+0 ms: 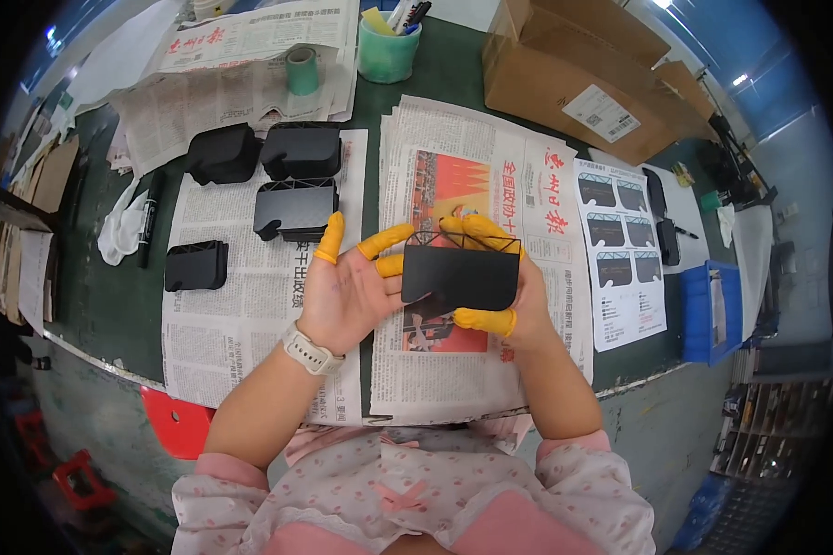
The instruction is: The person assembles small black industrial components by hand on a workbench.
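R hand [530,301]: fingers partly hidden behind blk plate [463,277]. L hand [350,291]: lower fingertips hard to make out at plate's L edge. Pens [418,13] nr far edge of table [449,69]: btm ends hidden in cup [389,57]. Sheet [625,319] nr R edge: fine print too small. Red stool [180,438] partly hidden by nr-L edge.

Print in red and black

Large red characters and black text mark the centre newspaper [555,296] and the upper-left newspaper [250,42]. Small text surrounds six pictures on the sheet [620,319]; the box [555,46] bears a black-printed label [601,113].
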Tool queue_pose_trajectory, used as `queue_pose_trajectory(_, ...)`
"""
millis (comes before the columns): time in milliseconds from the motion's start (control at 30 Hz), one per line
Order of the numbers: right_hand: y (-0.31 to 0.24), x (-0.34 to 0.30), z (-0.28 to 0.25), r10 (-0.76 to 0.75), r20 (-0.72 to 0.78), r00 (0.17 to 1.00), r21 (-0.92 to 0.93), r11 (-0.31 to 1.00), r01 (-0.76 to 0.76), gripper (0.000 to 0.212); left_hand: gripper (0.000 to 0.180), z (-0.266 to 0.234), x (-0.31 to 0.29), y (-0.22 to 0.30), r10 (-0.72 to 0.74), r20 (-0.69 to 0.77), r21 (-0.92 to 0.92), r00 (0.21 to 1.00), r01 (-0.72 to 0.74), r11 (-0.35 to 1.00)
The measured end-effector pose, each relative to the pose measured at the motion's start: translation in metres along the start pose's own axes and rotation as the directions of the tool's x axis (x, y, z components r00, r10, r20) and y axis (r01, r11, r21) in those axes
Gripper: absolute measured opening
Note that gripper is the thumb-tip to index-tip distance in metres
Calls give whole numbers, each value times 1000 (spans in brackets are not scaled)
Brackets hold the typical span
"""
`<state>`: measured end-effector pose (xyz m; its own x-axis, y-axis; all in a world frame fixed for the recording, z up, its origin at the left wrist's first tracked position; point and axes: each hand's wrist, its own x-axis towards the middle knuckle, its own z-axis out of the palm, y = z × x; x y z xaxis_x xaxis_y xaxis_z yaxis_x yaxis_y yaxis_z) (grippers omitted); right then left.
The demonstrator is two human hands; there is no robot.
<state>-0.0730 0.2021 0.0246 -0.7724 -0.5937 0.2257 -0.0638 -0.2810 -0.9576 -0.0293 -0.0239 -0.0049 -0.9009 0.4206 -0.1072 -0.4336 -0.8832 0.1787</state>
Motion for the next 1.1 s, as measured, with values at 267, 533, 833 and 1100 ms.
queue_pose_trajectory(267,6,-4,6,113,-63,992,230,968,-95,91,88,-10,1,-2,-19,109,-130,994,33,991)
queue_pose_trajectory(533,7,0,3,63,-12,998,162,985,-60,90,90,-20,1,-10,-38,152,106,988,23,994)
queue_pose_trajectory(833,10,-2,-5,4,-66,998,184,983,9,84,88,-4,-1,0,-9,146,6,989,8,1000)
queue_pose_trajectory(1100,-8,2,17,-104,234,967,-839,480,254,91,85,3,-1,-16,-104,-37,-24,994,103,994)
